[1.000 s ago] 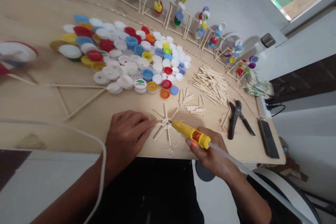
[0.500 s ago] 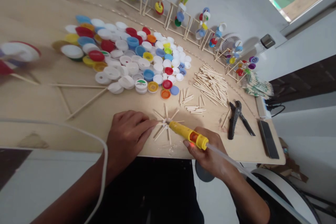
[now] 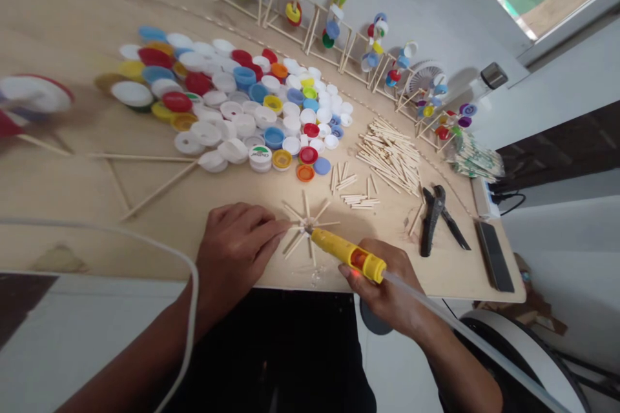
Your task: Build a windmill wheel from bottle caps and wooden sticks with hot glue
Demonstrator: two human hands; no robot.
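Note:
A star of short wooden sticks (image 3: pixel 306 224) lies flat near the front edge of the wooden table (image 3: pixel 72 193). My left hand (image 3: pixel 235 248) rests beside it, fingers pinched on one of the left spokes. My right hand (image 3: pixel 387 287) is wrapped round a yellow glue gun (image 3: pixel 346 253) with a clear glue stick trailing out behind it; the nozzle touches the star's hub. A small red light glows on the gun's body.
A big heap of coloured bottle caps (image 3: pixel 232 103) lies behind the star, with a pile of cut sticks (image 3: pixel 390 155) to its right. Black pliers (image 3: pixel 433 219) and a phone (image 3: pixel 494 255) sit at the right. Several cap-and-stick models (image 3: pixel 334 16) line the back edge. A white cord (image 3: pixel 145 251) crosses the left.
The glue gun's nozzle has slid a little left and down onto the star's hub. My left hand has stayed on its spoke.

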